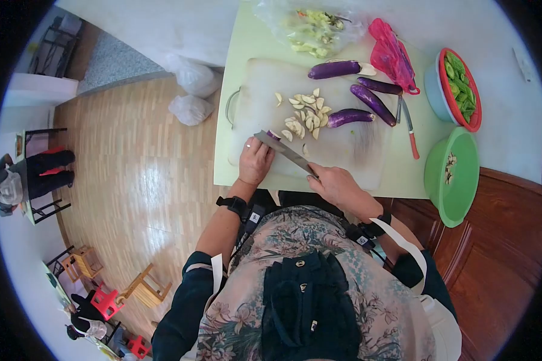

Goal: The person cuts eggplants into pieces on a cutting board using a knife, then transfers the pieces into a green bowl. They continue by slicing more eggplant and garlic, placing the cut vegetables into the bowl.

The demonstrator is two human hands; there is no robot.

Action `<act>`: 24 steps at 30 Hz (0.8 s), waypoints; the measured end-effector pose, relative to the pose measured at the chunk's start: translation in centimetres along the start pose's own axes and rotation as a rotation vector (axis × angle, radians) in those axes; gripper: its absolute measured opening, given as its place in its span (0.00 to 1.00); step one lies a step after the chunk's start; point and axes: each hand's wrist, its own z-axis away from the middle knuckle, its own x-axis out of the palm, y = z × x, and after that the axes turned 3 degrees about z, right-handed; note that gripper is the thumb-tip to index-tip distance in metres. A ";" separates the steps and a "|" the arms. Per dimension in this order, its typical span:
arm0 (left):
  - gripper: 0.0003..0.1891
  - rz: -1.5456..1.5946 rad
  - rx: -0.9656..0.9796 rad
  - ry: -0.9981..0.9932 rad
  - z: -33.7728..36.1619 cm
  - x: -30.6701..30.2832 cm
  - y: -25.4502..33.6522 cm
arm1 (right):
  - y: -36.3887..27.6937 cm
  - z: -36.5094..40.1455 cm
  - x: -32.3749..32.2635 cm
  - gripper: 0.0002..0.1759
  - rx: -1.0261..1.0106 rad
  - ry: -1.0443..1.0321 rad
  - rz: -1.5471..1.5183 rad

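My left hand [257, 159] is closed at the near left of the white cutting board [256, 78], its fingers pressed on a piece of purple eggplant [273, 134] that is mostly hidden. My right hand [341, 189] grips the handle of a kitchen knife [290, 154]. Its blade slants up and left, with the tip beside my left fingers at the eggplant. Cut pale eggplant chunks [310, 115] lie scattered beyond the blade. A shortened eggplant [350, 117] lies right of them. More whole eggplants [373, 103] rest toward the board's far right.
A red-handled knife [411, 129] lies right of the board. Beyond it stand a red basket [478, 114] of green peppers and a green basin [468, 195]. A pink bag [388, 51] and a clear bag of scraps [319, 30] lie at the back. People are at far left.
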 end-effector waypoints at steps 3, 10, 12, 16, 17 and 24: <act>0.18 -0.028 0.028 0.001 -0.1 -0.2 0.1 | -0.3 -0.1 -0.3 0.16 0.012 -0.032 0.022; 0.18 -0.039 0.052 0.040 -0.3 -0.2 0.2 | -0.7 -1.9 0.6 0.15 -0.002 -0.004 0.009; 0.17 -0.032 0.052 0.029 -0.1 -0.2 0.0 | -0.8 -3.4 1.5 0.15 0.000 0.010 0.000; 0.16 -0.018 0.023 0.017 0.1 0.0 -0.1 | -0.9 -6.1 2.8 0.17 -0.009 0.016 0.061; 0.15 -0.009 0.016 0.028 0.1 0.0 0.0 | -1.1 -6.3 2.8 0.17 -0.021 0.022 0.060; 0.13 0.038 0.052 0.094 -0.6 -0.2 0.4 | -0.7 -4.6 0.7 0.19 0.163 -0.019 -0.140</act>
